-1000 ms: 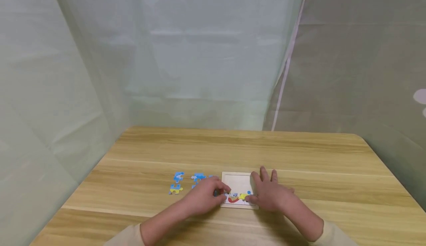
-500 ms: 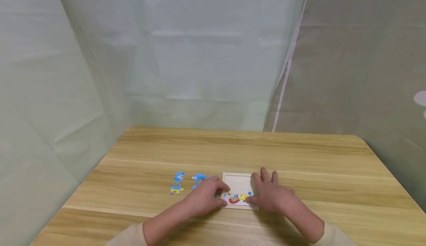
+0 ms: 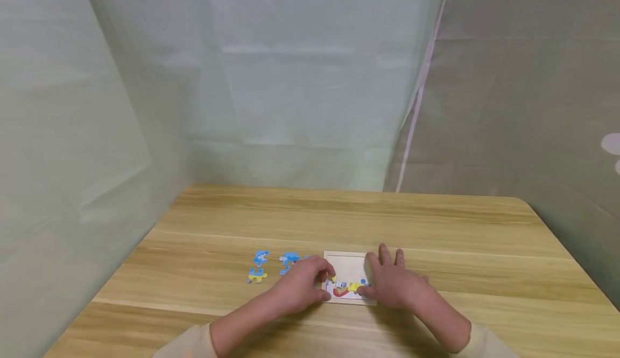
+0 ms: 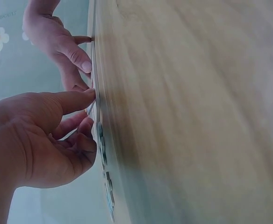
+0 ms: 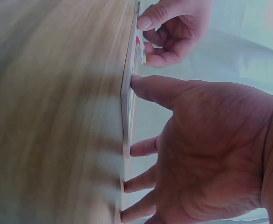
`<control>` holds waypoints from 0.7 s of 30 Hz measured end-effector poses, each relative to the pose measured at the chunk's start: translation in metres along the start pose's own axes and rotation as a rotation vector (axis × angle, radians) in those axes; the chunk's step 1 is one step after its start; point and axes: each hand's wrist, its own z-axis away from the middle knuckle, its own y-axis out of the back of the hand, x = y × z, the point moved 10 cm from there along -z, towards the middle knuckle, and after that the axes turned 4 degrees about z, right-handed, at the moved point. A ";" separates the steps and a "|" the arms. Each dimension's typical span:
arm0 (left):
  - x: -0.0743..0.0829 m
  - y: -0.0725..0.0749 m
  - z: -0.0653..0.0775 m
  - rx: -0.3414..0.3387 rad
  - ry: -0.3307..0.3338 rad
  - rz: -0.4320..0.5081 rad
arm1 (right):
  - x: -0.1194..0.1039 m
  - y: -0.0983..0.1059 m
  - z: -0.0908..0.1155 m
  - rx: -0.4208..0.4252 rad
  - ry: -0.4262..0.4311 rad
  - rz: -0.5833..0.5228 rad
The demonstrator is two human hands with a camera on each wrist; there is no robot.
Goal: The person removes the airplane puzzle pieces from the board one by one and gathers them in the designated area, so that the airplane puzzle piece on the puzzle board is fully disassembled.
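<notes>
A shallow wooden puzzle tray [image 3: 344,253] lies on the table, with picture pieces [image 3: 340,292] showing red, yellow and white along its near side. My left hand [image 3: 301,288] is at the tray's left end, thumb low at the near corner. Between its thumb and fingers it pinches a thin jigsaw piece [image 5: 142,55], tilted up from the tray in the right wrist view. My right hand [image 3: 398,284] spreads its fingers over the tray's right side. Its thumb [image 5: 143,84] presses at the near edge, while other fingertips touch the tray and the tabletop beyond.
Several loose blue jigsaw pieces [image 3: 289,258] lie left of the tray, some partly hidden behind my left hand. Farther left is a blue and yellow piece [image 3: 256,276]. The wooden table [image 3: 436,223] meets pale hanging cloth [image 3: 290,105] at its back.
The piece in my left hand has tipped up, with more of its yellow showing by the index fingertip. My left index finger has lifted slightly. The right hand stays in place.
</notes>
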 end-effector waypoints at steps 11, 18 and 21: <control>-0.002 0.001 -0.002 0.026 0.007 0.059 | 0.000 0.001 0.001 -0.001 0.006 -0.017; -0.003 0.002 -0.004 0.030 0.018 0.142 | 0.002 0.001 0.001 -0.002 -0.005 -0.020; -0.005 0.002 -0.004 0.033 0.027 0.183 | 0.002 0.000 0.000 -0.008 -0.010 -0.014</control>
